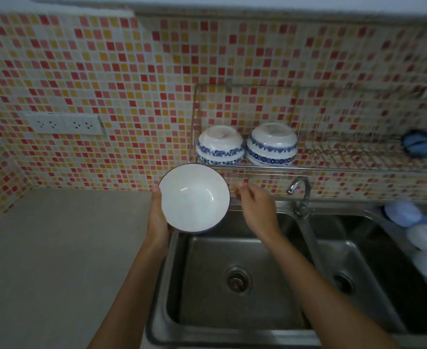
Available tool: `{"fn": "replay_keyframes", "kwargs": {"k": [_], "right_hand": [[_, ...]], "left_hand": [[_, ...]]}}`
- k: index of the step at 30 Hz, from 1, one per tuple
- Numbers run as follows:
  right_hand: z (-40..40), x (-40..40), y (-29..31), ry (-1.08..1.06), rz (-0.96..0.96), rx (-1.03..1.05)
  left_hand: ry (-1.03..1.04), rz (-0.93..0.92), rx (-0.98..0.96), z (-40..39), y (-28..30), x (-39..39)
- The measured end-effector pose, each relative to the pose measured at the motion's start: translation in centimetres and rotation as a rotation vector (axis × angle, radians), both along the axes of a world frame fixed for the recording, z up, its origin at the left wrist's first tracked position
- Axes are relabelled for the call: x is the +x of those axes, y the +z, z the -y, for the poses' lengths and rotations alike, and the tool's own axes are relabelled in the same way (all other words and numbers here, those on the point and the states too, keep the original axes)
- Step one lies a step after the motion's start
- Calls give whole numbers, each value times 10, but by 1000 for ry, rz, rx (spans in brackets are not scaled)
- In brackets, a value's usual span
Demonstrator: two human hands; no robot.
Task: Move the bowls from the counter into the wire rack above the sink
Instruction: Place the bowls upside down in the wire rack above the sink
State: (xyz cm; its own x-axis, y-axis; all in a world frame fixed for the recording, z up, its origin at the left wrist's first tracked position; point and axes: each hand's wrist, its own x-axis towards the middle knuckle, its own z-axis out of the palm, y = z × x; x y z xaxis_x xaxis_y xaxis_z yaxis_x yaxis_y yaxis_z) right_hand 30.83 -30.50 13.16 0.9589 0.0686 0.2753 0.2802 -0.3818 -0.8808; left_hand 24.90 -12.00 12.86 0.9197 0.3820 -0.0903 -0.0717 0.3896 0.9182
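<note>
A white bowl (194,197) with a dark rim faces me, held up over the left edge of the sink. My left hand (158,215) grips it from the left side and below. My right hand (255,206) hovers just right of the bowl, fingers loosely curled, holding nothing. Two blue-and-white patterned bowls (219,144) (271,143) sit upside down side by side in the wire rack (333,168) on the tiled wall, right above the held bowl.
A double steel sink (245,323) lies below, with a tap (299,195) behind it. The grey counter (56,260) stretches to the left. Wall sockets (65,124) sit at the left. Pale blue items (423,233) lie at the sink's right; a blue object (417,144) hangs by the rack.
</note>
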Motion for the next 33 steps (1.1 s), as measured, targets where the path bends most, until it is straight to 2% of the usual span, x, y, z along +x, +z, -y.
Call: {"fn": "replay_keyframes", "kwargs": {"k": [3, 6, 12, 16, 21, 25, 28, 33], "right_hand": [[26, 22, 15, -39, 236, -69], [50, 56, 13, -142, 423, -277], [85, 101, -26, -189, 599, -571], [86, 108, -43, -240, 727, -542], [83, 116, -51, -263, 829, -465], [82, 118, -52, -273, 835, -457], [80, 118, -53, -290, 827, -454], [80, 118, -52, -300, 847, -444]], "left_hand": [[37, -2, 27, 19, 17, 8], [82, 10, 56, 31, 32, 20], [148, 35, 182, 41, 64, 49], [160, 83, 392, 44, 85, 74], [204, 120, 560, 43, 106, 110], [359, 184, 809, 49, 123, 136], [381, 282, 1013, 54, 128, 150], [328, 412, 1552, 52, 114, 170]]}}
